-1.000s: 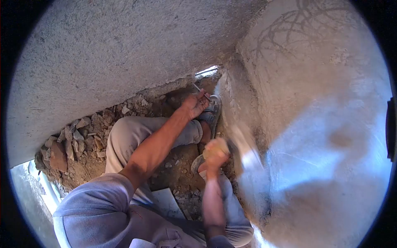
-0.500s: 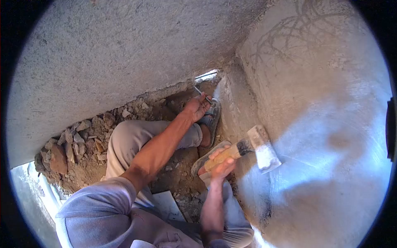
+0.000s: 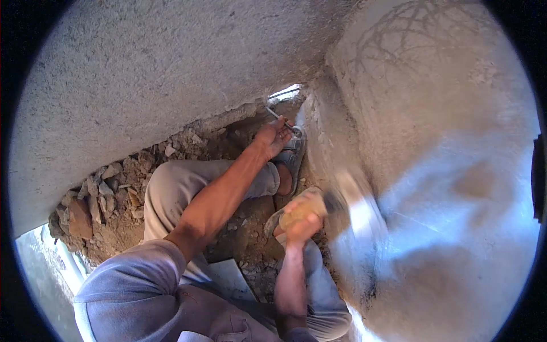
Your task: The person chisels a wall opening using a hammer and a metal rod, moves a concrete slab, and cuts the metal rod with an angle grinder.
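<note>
My left hand point(image 3: 272, 138) is closed around a thin metal chisel point(image 3: 273, 113), whose far end points at the base of the wall beside a small bright gap point(image 3: 284, 92). The rounded near end of the chisel sticks out past my fingers, above my sandalled foot point(image 3: 292, 162). My right hand point(image 3: 302, 227) grips the wooden handle of a hatchet point(image 3: 364, 214). Its metal head is smeared by motion and lies to the right of the hand, in front of the right-hand wall. Hatchet and chisel are apart.
A rough concrete wall point(image 3: 171, 74) rises ahead and meets a smoother wall point(image 3: 421, 142) at the right corner. Broken stones point(image 3: 97, 199) and loose soil lie along the base at left. A flat pale slab point(image 3: 231, 279) lies between my legs.
The hatchet has gone from sharp to blurred, its handle now foreshortened in my right hand. My left hand and the chisel sit slightly higher in view.
</note>
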`<move>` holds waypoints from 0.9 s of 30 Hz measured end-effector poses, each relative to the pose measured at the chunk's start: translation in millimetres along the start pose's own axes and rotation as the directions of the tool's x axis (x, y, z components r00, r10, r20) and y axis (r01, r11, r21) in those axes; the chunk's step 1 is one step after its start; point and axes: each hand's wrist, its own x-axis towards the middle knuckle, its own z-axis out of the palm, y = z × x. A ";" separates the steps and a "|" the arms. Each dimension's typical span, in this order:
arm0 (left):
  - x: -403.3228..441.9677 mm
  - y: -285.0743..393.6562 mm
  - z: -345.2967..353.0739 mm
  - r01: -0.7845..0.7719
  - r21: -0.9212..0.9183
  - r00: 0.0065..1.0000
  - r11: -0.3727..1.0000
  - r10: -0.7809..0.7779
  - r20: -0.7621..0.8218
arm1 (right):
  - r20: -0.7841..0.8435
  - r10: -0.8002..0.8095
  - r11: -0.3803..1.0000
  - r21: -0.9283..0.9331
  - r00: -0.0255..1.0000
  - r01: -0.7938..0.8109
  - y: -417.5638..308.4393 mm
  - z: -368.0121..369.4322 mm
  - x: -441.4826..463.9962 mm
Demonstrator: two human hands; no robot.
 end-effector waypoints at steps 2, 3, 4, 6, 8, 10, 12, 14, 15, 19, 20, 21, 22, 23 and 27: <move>-1.4 3.0 -4.3 0.002 0.012 0.999 1.000 -0.003 0.039 | -0.141 -0.294 0.908 0.267 0.945 0.323 -5.3 8.6 5.1; -0.4 5.8 -2.7 0.005 0.026 0.996 1.000 -0.007 0.091 | -0.111 -0.173 0.972 0.141 0.979 0.187 15.3 9.3 7.1; -2.4 7.5 1.4 0.003 0.028 0.995 1.000 -0.006 0.098 | -0.078 -0.046 0.999 -0.004 0.996 0.046 36.2 9.9 9.3; -7.3 4.8 13.0 -0.003 -0.009 0.999 1.000 0.003 -0.045 | 0.069 0.254 0.913 -0.347 0.965 -0.216 84.4 6.7 18.0; 10.5 5.7 8.1 -0.002 -0.038 1.000 0.999 0.003 0.022 | 0.050 0.484 0.864 -0.190 0.874 -0.467 22.6 9.9 28.5; 6.9 -1.2 1.7 0.015 -0.088 0.999 0.996 -0.013 0.031 | 0.042 0.326 0.930 -0.196 0.945 -0.312 2.4 -4.1 9.2; 0.0 5.4 12.7 0.001 -0.043 1.000 0.999 -0.001 0.012 | -0.011 -0.182 0.976 -0.125 0.983 0.179 -29.9 -0.2 10.3; 1.1 4.7 -5.2 0.012 -0.060 0.997 0.998 -0.008 0.079 | -0.179 -0.210 0.928 0.273 0.961 0.253 -25.6 9.5 9.9; 3.6 8.4 -6.0 0.026 -0.071 0.986 0.997 -0.014 0.167 | -0.210 -0.067 0.921 0.363 0.975 0.142 0.2 11.7 10.0; 7.8 11.8 5.6 -0.023 -0.027 1.000 0.999 0.023 0.018 | -0.033 0.128 0.801 -0.585 0.991 -0.123 56.2 13.8 39.0; 12.9 17.2 2.8 -0.001 -0.035 0.992 0.999 0.006 0.127 | -0.030 0.113 0.806 -0.581 0.993 -0.110 56.3 4.2 40.5; 13.9 13.2 -9.6 0.037 -0.044 0.977 0.998 -0.027 0.212 | -0.010 0.252 0.862 -0.452 0.968 -0.229 18.9 -0.1 32.2; 14.4 7.8 -7.7 0.042 -0.055 0.979 0.998 -0.031 0.200 | 0.033 0.383 0.879 -0.322 0.923 -0.353 -1.8 -7.0 25.4; 13.7 6.8 0.2 0.021 -0.083 0.992 0.996 -0.011 0.124 | 0.048 -0.038 0.960 -0.274 0.998 0.050 -0.3 -15.2 16.4; 1.9 10.7 4.9 -0.001 -0.009 1.000 1.000 0.001 0.026 | -0.061 -0.506 0.861 0.007 0.860 0.508 -2.8 7.2 30.2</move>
